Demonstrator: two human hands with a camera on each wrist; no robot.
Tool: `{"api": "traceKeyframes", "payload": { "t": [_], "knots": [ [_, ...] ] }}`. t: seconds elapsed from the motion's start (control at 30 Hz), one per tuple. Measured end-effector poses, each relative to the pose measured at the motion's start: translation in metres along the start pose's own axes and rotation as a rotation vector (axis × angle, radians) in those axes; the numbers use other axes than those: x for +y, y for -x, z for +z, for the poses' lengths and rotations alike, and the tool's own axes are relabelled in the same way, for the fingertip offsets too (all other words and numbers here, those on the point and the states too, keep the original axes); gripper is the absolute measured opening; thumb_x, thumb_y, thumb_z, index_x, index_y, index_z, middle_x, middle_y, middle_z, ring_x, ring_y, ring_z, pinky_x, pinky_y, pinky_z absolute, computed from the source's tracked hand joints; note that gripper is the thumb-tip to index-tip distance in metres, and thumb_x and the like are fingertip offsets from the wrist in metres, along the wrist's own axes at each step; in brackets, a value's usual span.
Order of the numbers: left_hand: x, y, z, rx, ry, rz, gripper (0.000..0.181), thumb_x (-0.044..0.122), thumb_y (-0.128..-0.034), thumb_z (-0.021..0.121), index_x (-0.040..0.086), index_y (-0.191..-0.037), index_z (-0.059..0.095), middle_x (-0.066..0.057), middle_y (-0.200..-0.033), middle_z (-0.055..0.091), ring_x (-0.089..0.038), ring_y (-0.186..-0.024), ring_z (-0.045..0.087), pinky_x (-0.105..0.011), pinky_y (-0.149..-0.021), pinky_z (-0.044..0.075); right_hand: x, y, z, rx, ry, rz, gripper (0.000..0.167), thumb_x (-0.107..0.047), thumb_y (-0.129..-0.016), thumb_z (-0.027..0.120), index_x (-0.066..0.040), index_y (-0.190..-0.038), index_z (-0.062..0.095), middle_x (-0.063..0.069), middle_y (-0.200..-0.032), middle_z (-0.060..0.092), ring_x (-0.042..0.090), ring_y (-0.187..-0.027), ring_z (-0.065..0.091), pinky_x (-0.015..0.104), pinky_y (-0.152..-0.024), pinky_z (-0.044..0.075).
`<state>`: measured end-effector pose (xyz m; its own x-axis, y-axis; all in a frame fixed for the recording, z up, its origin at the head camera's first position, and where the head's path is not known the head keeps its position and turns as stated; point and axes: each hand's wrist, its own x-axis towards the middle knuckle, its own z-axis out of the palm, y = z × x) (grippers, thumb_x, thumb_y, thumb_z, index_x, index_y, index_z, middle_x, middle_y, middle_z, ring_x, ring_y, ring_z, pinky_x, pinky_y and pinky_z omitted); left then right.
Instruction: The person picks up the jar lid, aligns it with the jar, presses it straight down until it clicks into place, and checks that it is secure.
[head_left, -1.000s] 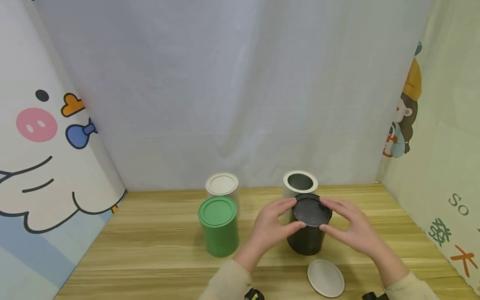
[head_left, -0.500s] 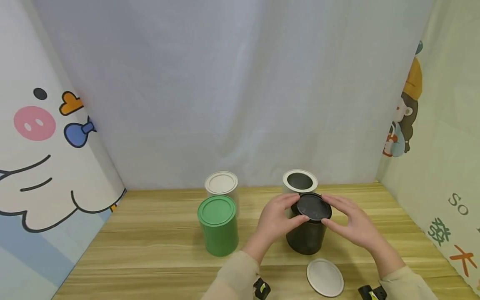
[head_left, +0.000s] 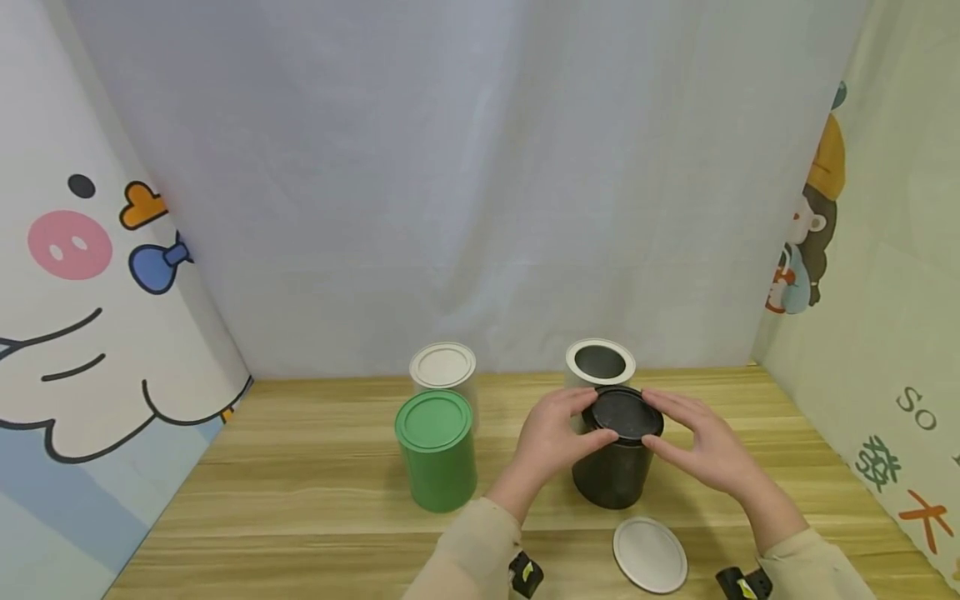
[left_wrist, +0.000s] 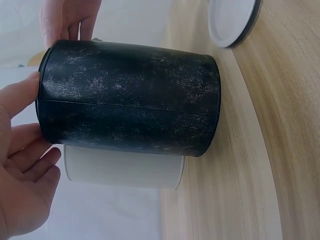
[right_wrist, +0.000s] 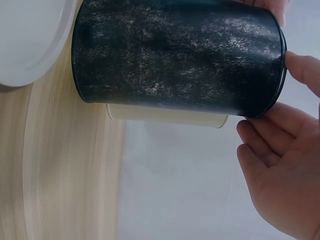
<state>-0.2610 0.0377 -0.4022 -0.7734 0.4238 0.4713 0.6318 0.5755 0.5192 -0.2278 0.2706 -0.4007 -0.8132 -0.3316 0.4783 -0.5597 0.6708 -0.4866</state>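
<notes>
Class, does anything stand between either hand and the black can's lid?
Nothing visible does: the left hand and right hand both touch the rim of the black lid. The open white can stands behind the black can; the loose pale lid lies in front. Neither is in between.

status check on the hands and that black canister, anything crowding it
Left hand, right hand: both pinch rim of black lid. Lid on upright black canister. White lid loose in front; open white canister close behind.

Scuffed black can (head_left: 611, 477); upright, lidded
</notes>
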Motion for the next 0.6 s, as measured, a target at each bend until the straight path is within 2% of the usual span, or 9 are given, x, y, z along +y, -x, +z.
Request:
{"api": "traceKeyframes", "payload": {
  "t": [0.27,0.6],
  "knots": [
    [0.0003,0.0019,-0.0008,-0.004,-0.017,0.0,0.054,0.033,-0.0853,0.079,0.004,-0.129,0.066,-0.006,-0.129,0.065,-0.02,-0.121,0.058,-0.029,-0.104,0.043,-0.0008,-0.0003,-0.0005,-0.024,-0.001,-0.003,0.055,-0.017,-0.088,0.076,0.002,-0.136,0.057,0.023,-0.137,0.055,0.047,-0.123,0.048,0.066,-0.095,0.039],
    [0.0015,0.0025,-0.0016,0.005,-0.033,-0.001,0.054,0.033,-0.0862,0.078,0.003,-0.129,0.066,-0.006,-0.13,0.064,-0.022,-0.122,0.058,-0.03,-0.105,0.043,0.0003,-0.0008,0.0002,-0.014,0.013,-0.023,0.054,-0.017,-0.088,0.076,0.002,-0.135,0.058,0.023,-0.137,0.055,0.046,-0.123,0.048,0.066,-0.096,0.039]
  ]
}}
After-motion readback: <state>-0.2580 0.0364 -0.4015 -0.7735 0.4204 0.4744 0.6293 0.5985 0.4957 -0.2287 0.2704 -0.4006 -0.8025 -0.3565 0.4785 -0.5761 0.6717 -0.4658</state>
